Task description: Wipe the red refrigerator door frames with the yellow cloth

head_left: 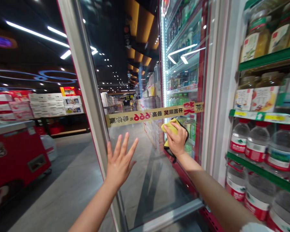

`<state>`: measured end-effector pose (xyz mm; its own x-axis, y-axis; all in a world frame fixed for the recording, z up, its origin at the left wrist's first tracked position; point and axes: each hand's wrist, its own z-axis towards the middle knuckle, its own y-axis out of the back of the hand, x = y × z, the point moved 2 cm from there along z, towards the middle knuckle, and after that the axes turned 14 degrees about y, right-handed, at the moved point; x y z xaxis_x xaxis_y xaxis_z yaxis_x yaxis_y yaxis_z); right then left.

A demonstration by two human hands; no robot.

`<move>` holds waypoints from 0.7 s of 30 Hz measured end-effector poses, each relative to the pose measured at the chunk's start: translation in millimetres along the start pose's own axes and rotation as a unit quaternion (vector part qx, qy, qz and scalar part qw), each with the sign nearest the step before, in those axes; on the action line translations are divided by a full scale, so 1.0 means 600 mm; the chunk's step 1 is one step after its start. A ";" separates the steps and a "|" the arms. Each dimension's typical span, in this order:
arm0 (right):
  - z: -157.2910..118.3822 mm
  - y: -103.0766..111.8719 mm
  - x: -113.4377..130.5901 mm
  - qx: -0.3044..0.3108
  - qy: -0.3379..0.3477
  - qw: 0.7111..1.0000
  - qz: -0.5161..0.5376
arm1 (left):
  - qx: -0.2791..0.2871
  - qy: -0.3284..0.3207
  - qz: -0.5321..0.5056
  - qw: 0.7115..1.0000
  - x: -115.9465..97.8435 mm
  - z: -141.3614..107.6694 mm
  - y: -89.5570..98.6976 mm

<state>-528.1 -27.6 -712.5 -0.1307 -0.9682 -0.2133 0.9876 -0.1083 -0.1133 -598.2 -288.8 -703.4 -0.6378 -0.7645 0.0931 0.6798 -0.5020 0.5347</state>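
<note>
Right of centre, the right hand (178, 139) grips a yellow, black-edged cloth (171, 127) at a silver-framed glass door (79, 64), left hand (119, 159) spread empty, wiping seemingly underway, remainder unclear.

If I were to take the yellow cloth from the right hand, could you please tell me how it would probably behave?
The yellow cloth would likely be floppy, since it bunches in the right hand. It looks like soft fabric, so it is probably light. Its dark edging bends in loose curves, so the lower part might droop.
</note>
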 end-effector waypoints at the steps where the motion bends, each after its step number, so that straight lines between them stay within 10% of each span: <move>1: 0.017 -0.009 0.003 -0.031 -0.029 0.999 -0.015 | -0.004 0.006 0.002 1.000 0.012 -0.010 0.002; 5: 0.058 -0.034 0.062 -0.042 -0.026 0.999 -0.004 | -0.004 0.007 0.007 1.000 0.027 -0.022 0.000; 10: -0.002 -0.005 0.092 0.072 0.133 0.986 0.070 | 0.006 -0.008 0.011 1.000 0.027 -0.018 0.002; 15: 0.022 -0.024 0.051 -0.008 0.036 0.998 0.052 | -0.006 0.006 0.026 1.000 0.055 -0.046 0.015; 21: 0.056 -0.047 0.161 0.021 0.075 0.992 0.097 | -0.039 0.027 0.042 0.998 0.080 -0.062 0.013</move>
<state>-565.5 -125.4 -697.0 0.0531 -0.9281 -0.3686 0.9978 0.0638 -0.0170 -610.3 -344.5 -726.3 -0.5577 -0.8253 0.0886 0.7577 -0.4626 0.4603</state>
